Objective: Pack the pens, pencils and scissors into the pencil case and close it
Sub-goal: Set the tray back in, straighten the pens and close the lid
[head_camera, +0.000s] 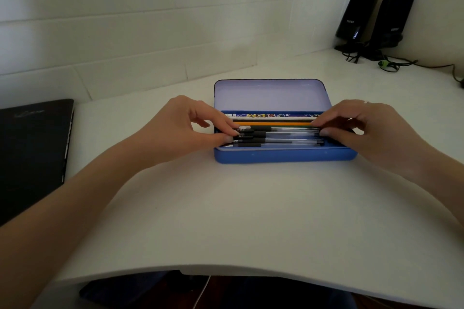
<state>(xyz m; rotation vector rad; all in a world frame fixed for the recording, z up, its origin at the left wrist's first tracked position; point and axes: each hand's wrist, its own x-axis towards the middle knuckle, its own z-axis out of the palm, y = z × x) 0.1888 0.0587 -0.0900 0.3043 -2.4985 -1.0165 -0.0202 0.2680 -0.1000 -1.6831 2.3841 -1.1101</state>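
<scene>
While the blue pencil case lies open on the white desk, both hands reach into its tray from opposite ends. Left hand pinches the black-capped ends of the clear pens; right hand has curled fingertips on the other ends. Behind the pens lie an orange pencil and a patterned pencil. The lid stands raised. Far left, a black laptop; far right, two black speakers.
</scene>
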